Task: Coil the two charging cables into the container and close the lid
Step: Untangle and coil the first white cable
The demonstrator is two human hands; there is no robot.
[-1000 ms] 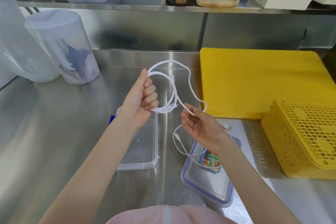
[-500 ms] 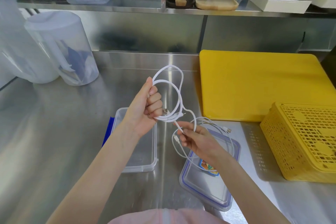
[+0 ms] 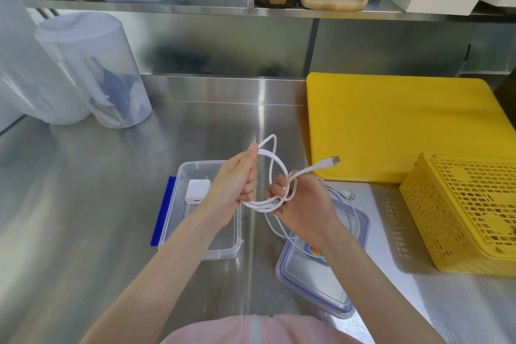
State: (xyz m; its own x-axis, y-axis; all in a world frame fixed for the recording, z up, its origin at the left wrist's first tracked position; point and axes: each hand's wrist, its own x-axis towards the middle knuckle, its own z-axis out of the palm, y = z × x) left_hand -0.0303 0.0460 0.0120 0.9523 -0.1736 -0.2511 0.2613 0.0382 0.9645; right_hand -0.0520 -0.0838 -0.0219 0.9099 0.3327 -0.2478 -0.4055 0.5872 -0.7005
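My left hand (image 3: 237,184) and right hand (image 3: 301,204) both grip the coiled white cable (image 3: 275,170) above the open container (image 3: 195,212); if either grip slackens, I judge the loops will spring open, the free plug (image 3: 333,160) snagging the second cable (image 3: 339,194) right of the container.

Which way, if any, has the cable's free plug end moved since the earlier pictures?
Yes. The plug has swung up and right, now sticking out toward the yellow board, above the right hand.

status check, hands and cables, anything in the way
Left hand and right hand both grip the coiled cable. Second cable loose over the lid. Container open, holds a charger. Nothing blocking.
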